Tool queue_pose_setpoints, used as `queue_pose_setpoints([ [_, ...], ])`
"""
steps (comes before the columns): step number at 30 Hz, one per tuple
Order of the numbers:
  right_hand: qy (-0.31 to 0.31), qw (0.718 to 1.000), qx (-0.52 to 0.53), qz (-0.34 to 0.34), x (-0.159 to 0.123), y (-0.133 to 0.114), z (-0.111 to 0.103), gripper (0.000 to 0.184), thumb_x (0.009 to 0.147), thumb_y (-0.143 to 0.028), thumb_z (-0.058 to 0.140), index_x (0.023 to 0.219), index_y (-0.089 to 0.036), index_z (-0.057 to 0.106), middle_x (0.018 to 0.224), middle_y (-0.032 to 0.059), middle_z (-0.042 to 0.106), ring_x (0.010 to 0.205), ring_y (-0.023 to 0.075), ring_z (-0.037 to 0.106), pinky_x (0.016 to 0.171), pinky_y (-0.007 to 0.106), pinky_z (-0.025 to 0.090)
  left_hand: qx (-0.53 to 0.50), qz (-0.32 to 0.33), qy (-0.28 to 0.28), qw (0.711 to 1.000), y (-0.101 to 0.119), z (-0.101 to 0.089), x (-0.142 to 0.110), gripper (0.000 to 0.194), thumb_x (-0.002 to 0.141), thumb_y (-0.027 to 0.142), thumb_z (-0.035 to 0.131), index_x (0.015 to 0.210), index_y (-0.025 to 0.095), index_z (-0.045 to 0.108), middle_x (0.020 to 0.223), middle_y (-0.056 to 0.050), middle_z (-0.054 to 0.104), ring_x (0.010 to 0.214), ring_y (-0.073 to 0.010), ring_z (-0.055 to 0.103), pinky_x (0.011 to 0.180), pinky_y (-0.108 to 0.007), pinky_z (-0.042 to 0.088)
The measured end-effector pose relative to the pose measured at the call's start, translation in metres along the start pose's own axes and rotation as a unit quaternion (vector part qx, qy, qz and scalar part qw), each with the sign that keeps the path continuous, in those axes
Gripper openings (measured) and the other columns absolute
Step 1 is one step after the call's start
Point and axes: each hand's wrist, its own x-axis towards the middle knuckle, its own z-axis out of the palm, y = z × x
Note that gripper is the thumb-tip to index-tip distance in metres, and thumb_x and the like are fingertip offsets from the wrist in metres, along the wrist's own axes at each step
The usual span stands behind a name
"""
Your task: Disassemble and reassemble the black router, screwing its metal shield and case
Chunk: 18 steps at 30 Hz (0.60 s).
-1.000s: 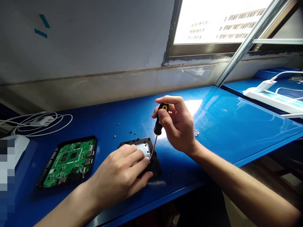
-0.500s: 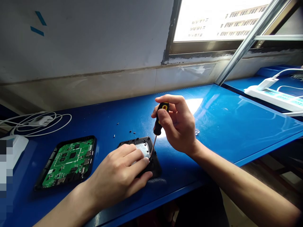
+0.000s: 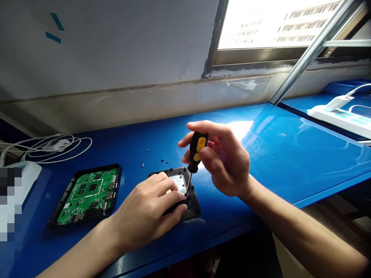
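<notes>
A black plastic cover (image 3: pixel 195 206) with a silver metal plate (image 3: pixel 179 182) inside lies on the blue table. Over its left part my left hand (image 3: pixel 153 206) is bent, with fingertips pressed near the plate's lower right corner and the thumb at the near side. My right hand (image 3: pixel 224 158) grips a black and yellow screwdriver (image 3: pixel 198 150) by the handle between thumb and fingers. Its thin shaft slants down to that same corner, right beside my left index fingertip. Much of the cover and plate is hidden under my left hand.
To the left lies an open black case with a green circuit board (image 3: pixel 92 193). Several small screws (image 3: pixel 162 160) are scattered behind the cover. A coiled white cable with an adapter (image 3: pixel 59 144) sits at the far left; a white power strip (image 3: pixel 339 117) lies at the right beyond a metal post.
My right hand has rolled around the screwdriver handle, showing more of the yellow, and its fingers have loosened outward. The view has shifted slightly. My left hand stays on the cover.
</notes>
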Motion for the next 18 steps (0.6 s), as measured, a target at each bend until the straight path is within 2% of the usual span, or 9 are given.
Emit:
queue_pose_setpoints([
  [4, 0.001, 1.0, -0.006, 0.015, 0.0, -0.003, 0.0, 0.035, 0.105, -0.026, 0.045, 0.138, -0.028, 0.053, 0.112, 0.0038, 0.07, 0.081, 0.0159, 0.075, 0.072, 0.034, 0.067, -0.007, -0.016, -0.008, 1.0, 0.0, 0.001, 0.001, 0.011, 0.095, 0.011, 0.06, 0.095, 0.018, 0.068, 0.084, -0.004, 0.066, 0.078, -0.0194, 0.054, 0.07, -0.033, 0.047],
  [9, 0.046, 0.997, -0.055, -0.025, 0.002, 0.005, 0.002, 0.032, 0.094, -0.029, 0.067, 0.126, -0.03, 0.061, 0.1, 0.0022, 0.066, 0.075, 0.0161, 0.069, 0.067, 0.035, 0.066, -0.024, -0.027, -0.009, 0.999, 0.0, -0.001, 0.003, 0.014, 0.096, 0.01, 0.056, 0.095, 0.017, 0.068, 0.083, -0.004, 0.066, 0.079, -0.0192, 0.053, 0.07, -0.032, 0.046],
  [11, 0.055, 0.996, -0.056, -0.035, 0.002, 0.007, 0.002, 0.031, 0.093, -0.03, 0.07, 0.123, -0.03, 0.063, 0.096, 0.0017, 0.065, 0.074, 0.016, 0.067, 0.067, 0.035, 0.065, -0.029, -0.031, -0.011, 0.999, -0.001, -0.001, 0.004, 0.016, 0.096, 0.009, 0.055, 0.097, 0.017, 0.068, 0.084, -0.004, 0.066, 0.08, -0.0193, 0.053, 0.07, -0.033, 0.046],
  [18, 0.015, 1.0, -0.009, 0.022, 0.002, -0.003, 0.001, 0.031, 0.1, -0.027, 0.058, 0.131, -0.029, 0.059, 0.103, 0.002, 0.07, 0.075, 0.0146, 0.072, 0.067, 0.032, 0.065, -0.028, -0.039, -0.013, 0.999, -0.003, 0.0, 0.003, 0.018, 0.095, 0.008, 0.054, 0.094, 0.017, 0.069, 0.083, -0.004, 0.066, 0.079, -0.019, 0.053, 0.07, -0.033, 0.046],
])
